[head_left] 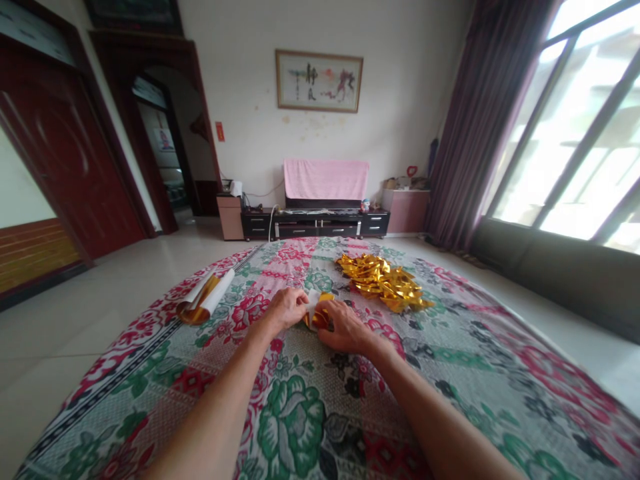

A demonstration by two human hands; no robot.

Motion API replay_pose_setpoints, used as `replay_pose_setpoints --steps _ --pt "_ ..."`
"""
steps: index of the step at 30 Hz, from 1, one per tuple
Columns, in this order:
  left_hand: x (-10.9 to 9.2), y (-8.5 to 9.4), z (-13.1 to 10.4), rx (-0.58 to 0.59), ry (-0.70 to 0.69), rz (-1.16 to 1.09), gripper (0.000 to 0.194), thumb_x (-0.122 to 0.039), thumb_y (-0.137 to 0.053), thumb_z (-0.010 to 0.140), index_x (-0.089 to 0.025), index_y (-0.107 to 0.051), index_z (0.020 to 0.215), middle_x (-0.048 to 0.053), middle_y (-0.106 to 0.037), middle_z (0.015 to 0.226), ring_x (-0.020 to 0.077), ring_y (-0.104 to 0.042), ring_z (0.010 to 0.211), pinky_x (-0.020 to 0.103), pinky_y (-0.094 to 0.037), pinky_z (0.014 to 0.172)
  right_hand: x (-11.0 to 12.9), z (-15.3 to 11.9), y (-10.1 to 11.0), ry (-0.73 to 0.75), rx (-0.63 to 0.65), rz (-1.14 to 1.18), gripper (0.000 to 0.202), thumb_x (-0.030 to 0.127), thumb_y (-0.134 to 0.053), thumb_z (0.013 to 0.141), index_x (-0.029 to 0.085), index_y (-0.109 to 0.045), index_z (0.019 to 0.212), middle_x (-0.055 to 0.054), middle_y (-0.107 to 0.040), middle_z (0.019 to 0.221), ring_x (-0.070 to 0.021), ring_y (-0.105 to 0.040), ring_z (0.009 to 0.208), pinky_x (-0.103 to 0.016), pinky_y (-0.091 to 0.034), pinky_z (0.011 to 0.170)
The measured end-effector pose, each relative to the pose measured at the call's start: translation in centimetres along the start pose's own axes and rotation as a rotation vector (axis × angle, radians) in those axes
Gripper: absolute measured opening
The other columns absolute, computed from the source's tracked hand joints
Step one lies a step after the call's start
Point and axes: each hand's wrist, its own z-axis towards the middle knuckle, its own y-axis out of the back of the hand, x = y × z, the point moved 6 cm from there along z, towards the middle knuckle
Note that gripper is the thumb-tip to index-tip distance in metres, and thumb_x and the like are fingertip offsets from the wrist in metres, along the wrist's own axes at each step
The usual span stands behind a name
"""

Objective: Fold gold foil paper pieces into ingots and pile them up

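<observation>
Near the middle of the flowered cloth [295,373], my left hand [287,309] pinches the left edge of a small piece of gold and white paper [314,308]. My right hand [345,327] has its fingers curled on the right side of that same paper. The paper looks partly folded, with white showing on the left and gold on the right. Beyond my right hand lies a heap of shiny folded gold pieces [383,280]. A loosely rolled sheet, white outside and gold inside [205,300], rests on the cloth at the left.
The cloth's curved edge borders a tiled floor [65,333]. Beyond it stands a low black cabinet [320,225] with a pink cloth [326,179] over something on top. Doors are at the left; a curtain [463,133] and window at the right.
</observation>
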Motion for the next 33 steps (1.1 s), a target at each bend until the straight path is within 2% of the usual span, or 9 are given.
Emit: replay_pose_setpoints --steps 6,9,15,21,24,28,33 --pt "0.4 0.3 -0.1 0.041 0.048 0.036 0.019 -0.018 -0.051 0.066 -0.019 -0.069 0.074 0.0 -0.066 0.067 0.0108 -0.056 0.063 0.019 -0.038 0.058 0.6 0.0 -0.4 -0.116 -0.072 -0.114 0.018 0.027 -0.054 0.07 0.018 -0.052 0.085 -0.004 -0.054 0.081 -0.0169 -0.045 0.08 -0.029 -0.032 0.073" --pt "0.4 0.1 -0.1 0.088 0.028 0.024 0.02 -0.022 -0.05 0.068 -0.019 -0.07 0.071 0.0 -0.066 0.066 0.0109 -0.055 0.062 0.018 -0.038 0.058 1.0 -0.1 -0.5 -0.124 -0.082 -0.141 0.017 0.029 -0.054 0.072 0.018 -0.053 0.085 -0.005 -0.055 0.085 -0.0177 -0.045 0.083 -0.03 -0.032 0.073" --pt "0.4 -0.3 -0.1 0.139 -0.04 0.037 0.024 -0.028 -0.051 0.068 -0.02 -0.073 0.076 0.001 -0.066 0.071 0.0126 -0.056 0.066 0.019 -0.039 0.06 1.0 -0.1 -0.4 -0.061 -0.076 -0.158 0.019 0.034 -0.057 0.073 0.02 -0.058 0.087 -0.005 -0.056 0.094 -0.02 -0.046 0.092 -0.034 -0.03 0.08" --pt "-0.2 -0.3 -0.2 0.142 -0.106 0.023 0.026 -0.024 -0.049 0.068 -0.02 -0.073 0.078 0.002 -0.066 0.073 0.0127 -0.056 0.066 0.02 -0.039 0.061 1.3 -0.2 0.2 0.043 -0.052 -0.129 0.02 0.032 -0.056 0.074 0.021 -0.06 0.089 -0.005 -0.057 0.1 -0.0202 -0.046 0.096 -0.035 -0.029 0.084" --pt "-0.3 -0.4 -0.4 0.165 -0.098 0.017 0.026 -0.025 -0.048 0.069 -0.017 -0.072 0.072 0.002 -0.065 0.066 0.0121 -0.055 0.063 0.019 -0.038 0.058 1.4 -0.3 0.3 0.066 -0.04 -0.103 0.016 0.03 -0.055 0.074 0.02 -0.059 0.087 -0.004 -0.058 0.096 -0.019 -0.048 0.093 -0.035 -0.03 0.085" --pt "-0.2 -0.4 -0.6 0.214 -0.072 -0.063 0.025 -0.026 -0.052 0.065 -0.017 -0.071 0.078 0.002 -0.067 0.073 0.0128 -0.057 0.066 0.019 -0.039 0.059 1.1 -0.4 0.4 0.106 -0.029 -0.045 0.015 0.026 -0.057 0.071 0.019 -0.059 0.085 -0.004 -0.059 0.097 -0.019 -0.05 0.094 -0.035 -0.033 0.086" --pt "0.0 -0.4 -0.7 0.24 -0.048 -0.114 0.026 -0.029 -0.054 0.063 -0.018 -0.07 0.08 0.001 -0.067 0.075 0.0134 -0.058 0.068 0.019 -0.041 0.061 0.5 -0.5 0.9 0.186 -0.041 0.038 0.028 0.017 -0.057 0.068 0.02 -0.058 0.096 -0.005 -0.057 0.107 -0.0184 -0.051 0.1 -0.034 -0.036 0.089"
